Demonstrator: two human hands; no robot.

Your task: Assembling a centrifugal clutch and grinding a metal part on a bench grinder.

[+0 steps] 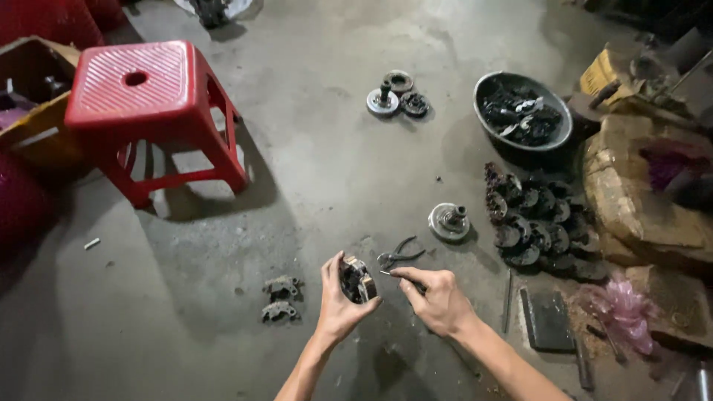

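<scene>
My left hand grips a round, greasy metal clutch-like part, held on edge above the concrete floor. My right hand pinches a small thin metal piece between thumb and forefinger, its tip close to the part. A pair of dark pliers lies on the floor just beyond both hands. Two small grey metal shoe-shaped pieces lie on the floor to the left of my left hand.
A red plastic stool stands at the left, a cardboard box behind it. A round hub, a pile of dark parts, a bowl of parts and three discs lie ahead. A flat dark block sits at right.
</scene>
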